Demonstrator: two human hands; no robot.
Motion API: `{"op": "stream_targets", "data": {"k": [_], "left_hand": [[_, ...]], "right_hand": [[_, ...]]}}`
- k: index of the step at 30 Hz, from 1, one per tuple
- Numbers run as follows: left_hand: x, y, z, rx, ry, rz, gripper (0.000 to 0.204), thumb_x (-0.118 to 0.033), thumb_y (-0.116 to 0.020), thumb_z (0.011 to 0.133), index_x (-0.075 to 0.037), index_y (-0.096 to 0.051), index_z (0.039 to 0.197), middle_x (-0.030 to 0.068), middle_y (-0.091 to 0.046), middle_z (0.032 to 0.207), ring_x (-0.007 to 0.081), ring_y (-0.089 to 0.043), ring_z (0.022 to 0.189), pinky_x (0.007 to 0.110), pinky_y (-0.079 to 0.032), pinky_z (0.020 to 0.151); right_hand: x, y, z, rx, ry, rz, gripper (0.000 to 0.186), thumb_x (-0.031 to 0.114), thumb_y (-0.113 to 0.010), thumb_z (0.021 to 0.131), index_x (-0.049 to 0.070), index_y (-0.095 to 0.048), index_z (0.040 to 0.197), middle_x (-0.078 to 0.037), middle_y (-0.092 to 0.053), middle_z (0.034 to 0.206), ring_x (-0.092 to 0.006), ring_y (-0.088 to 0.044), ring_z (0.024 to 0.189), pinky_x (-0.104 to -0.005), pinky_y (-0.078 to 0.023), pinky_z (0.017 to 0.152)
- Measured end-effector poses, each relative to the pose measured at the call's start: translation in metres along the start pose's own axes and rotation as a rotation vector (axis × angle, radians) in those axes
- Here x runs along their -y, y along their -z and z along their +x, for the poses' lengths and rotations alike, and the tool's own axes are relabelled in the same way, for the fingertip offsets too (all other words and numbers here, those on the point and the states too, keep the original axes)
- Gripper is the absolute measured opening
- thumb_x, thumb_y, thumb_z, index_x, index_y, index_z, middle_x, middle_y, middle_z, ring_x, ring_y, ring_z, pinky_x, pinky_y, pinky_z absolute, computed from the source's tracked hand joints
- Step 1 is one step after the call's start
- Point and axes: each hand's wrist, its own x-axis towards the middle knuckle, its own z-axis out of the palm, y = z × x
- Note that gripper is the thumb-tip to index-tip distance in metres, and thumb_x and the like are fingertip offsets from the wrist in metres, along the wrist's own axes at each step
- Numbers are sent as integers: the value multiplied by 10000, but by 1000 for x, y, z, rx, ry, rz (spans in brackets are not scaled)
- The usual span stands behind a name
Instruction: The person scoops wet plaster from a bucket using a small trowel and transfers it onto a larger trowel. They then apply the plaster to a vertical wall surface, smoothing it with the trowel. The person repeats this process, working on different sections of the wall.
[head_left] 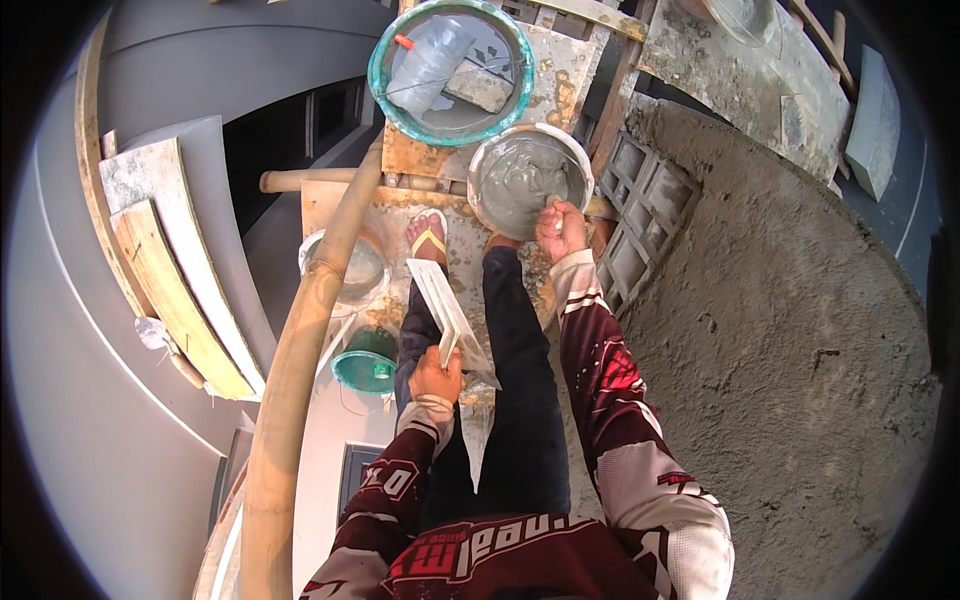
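My left hand [437,375] is closed round the handle of a plastering float [432,290], a long, pale, flat blade held tilted in front of my legs. My right hand [561,230] is at the near right rim of a white bucket [478,205]. Wet grey mortar [525,180] fills much of that bucket. The fingers of this hand grip a short, pale handle; the tool's other end is hidden, so its kind does not show.
A green tub [376,100] with a plastic-wrapped bundle stands beyond the bucket. Freshly plastered wall [780,300] lies right, beside lattice blocks [640,200]. A bamboo pole [310,330] crosses on the left. Another white bucket [375,290] and a green pail [350,375] are below it.
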Motion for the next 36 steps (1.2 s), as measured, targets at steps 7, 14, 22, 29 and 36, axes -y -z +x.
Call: {"op": "stream_targets", "data": {"k": [7,14,22,29,36], "left_hand": [[2,1,-1,-25,6,-50,309,-372,-612,864,-68,-572,824,181,-620,746,406,-608,692,506,-458,590],[11,-2,-1,6,19,-9,321,-380,-602,874,-62,-569,849,192,-618,746,412,-606,699,511,-464,608],[2,9,3,33,17,-38,313,-368,-591,888,-60,-557,847,204,-623,754,422,-610,716,514,-468,617],[0,11,4,35,39,-28,317,-370,-591,890,-59,-558,841,204,-624,754,421,-609,720,507,-467,622],[4,10,6,57,61,-27,314,-370,-590,890,-59,-564,855,207,-625,767,428,-607,738,512,-465,634]], "right_hand": [[-14,3,-13,144,12,124,57,80,-500,817,56,-458,849,-37,-490,687,-105,-435,479,-229,-338,355],[-46,-33,-29,-310,258,-1512,515,125,-598,786,-77,-391,1213,-231,-626,876,-270,-660,689,-361,-501,485],[-72,-42,-83,-430,252,-2475,735,173,-541,819,-100,-210,1416,-292,-657,967,-412,-665,885,-477,-513,815],[-18,-33,-146,-438,393,-2500,677,201,-552,805,80,-318,1429,-285,-659,902,-440,-654,848,-528,-496,771],[-6,14,-121,-501,416,-2402,600,256,-545,840,77,-356,1380,-269,-659,932,-447,-635,905,-520,-494,806]]}}
